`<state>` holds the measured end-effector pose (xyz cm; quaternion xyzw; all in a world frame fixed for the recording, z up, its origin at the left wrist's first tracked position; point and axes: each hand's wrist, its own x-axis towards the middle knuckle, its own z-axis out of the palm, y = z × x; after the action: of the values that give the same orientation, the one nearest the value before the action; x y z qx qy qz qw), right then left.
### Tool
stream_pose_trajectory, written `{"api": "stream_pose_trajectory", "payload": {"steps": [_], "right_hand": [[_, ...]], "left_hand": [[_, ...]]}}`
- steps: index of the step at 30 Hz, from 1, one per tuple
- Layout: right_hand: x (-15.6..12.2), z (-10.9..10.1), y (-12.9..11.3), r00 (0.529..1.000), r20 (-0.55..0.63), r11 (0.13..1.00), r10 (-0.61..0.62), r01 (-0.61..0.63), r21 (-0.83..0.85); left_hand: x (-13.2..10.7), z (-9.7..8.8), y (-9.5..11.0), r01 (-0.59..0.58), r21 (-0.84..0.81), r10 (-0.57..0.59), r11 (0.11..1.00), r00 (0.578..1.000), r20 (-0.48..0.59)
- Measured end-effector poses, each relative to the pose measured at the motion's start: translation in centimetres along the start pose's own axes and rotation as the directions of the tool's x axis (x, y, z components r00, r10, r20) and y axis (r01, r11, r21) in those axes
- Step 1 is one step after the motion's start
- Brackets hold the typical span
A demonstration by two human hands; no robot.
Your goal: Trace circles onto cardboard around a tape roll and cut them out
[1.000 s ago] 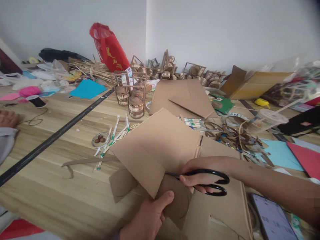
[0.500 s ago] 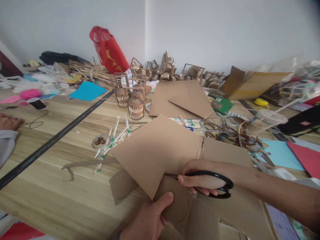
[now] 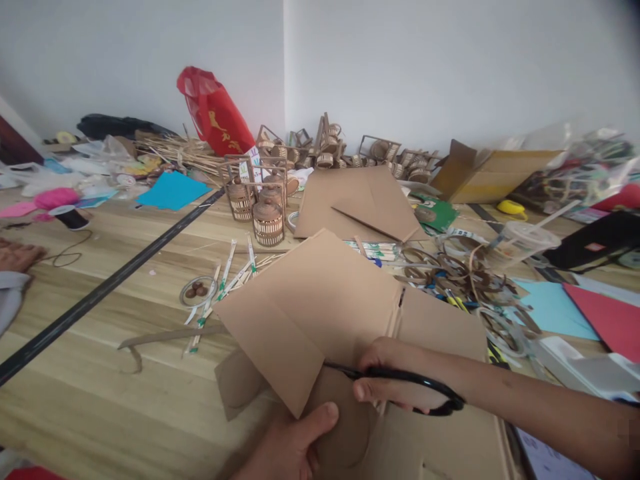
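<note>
My right hand (image 3: 390,363) is closed around the black handles of a pair of scissors (image 3: 453,402). Their blades point left and reach into a brown cardboard sheet (image 3: 320,297), at the edge of a raised, folded flap. A curved outline is drawn on the lower part of the cardboard, by my left thumb. My left hand (image 3: 295,443) grips that lower part, thumb on top and fingers mostly hidden beneath. To the left, a small cardboard piece (image 3: 240,383) bearing another curved outline lies partly under the flap.
Small bamboo baskets (image 3: 269,223) stand beyond the cardboard. Wrapped chopsticks (image 3: 227,270) and a ring of brown beads (image 3: 196,291) lie to the left. Brown strip coils (image 3: 465,267) and a plastic cup (image 3: 525,240) are at right. Another person's hand (image 3: 20,255) rests at far left.
The scissor handles have drawn closer together in my right hand. My left hand still grips the cardboard. The view has shifted slightly, showing more on the lower right.
</note>
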<state>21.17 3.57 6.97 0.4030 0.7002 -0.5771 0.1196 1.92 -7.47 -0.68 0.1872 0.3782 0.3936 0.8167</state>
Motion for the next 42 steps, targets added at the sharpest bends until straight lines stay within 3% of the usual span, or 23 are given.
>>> {"api": "stream_pose_trajectory", "payload": {"steps": [4,8,12,16,22,27,33,37,42], "right_hand": [[0.3,0.2,0.3,0.999,-0.017,0.999,-0.028,0.027,-0.036],[0.6,0.5,0.1,0.999,0.000,0.998,0.046,-0.046,-0.035],[0.5,0.5,-0.7,0.996,0.023,0.996,0.088,-0.087,-0.013],[0.2,0.2,-1.2,0.991,0.076,0.994,0.112,-0.112,-0.002],[-0.4,0.1,-1.8,0.981,0.148,0.992,0.123,-0.127,0.021],[-0.5,0.0,-2.3,0.978,0.177,0.992,0.111,-0.120,0.042],[-0.3,0.3,-1.8,0.991,0.076,0.994,0.108,-0.109,0.003],[-0.4,0.5,-1.6,0.997,0.035,0.998,0.068,-0.068,-0.005],[-0.4,0.5,-1.8,0.996,0.073,0.998,0.059,-0.058,-0.004]], "left_hand": [[0.4,-0.7,-0.6,-0.039,-0.132,0.038,0.991,0.999,-0.006],[0.5,-1.7,-1.0,-0.034,-0.032,0.029,0.999,0.989,-0.146],[0.5,-2.5,-1.3,0.029,0.078,-0.012,0.997,0.979,-0.205],[0.5,-2.2,-1.5,0.011,0.041,-0.003,0.999,0.985,-0.173],[0.0,-0.3,-0.9,-0.045,-0.129,0.033,0.991,0.995,-0.089],[-0.4,0.7,-0.5,-0.053,-0.177,0.024,0.983,0.987,-0.161],[-0.5,0.8,-0.4,-0.069,-0.230,0.020,0.971,0.978,-0.210],[-0.7,0.3,-0.1,-0.042,-0.208,0.004,0.977,0.984,-0.181],[-1.3,-0.4,1.1,-0.036,-0.064,0.031,0.997,0.996,-0.079]]}}
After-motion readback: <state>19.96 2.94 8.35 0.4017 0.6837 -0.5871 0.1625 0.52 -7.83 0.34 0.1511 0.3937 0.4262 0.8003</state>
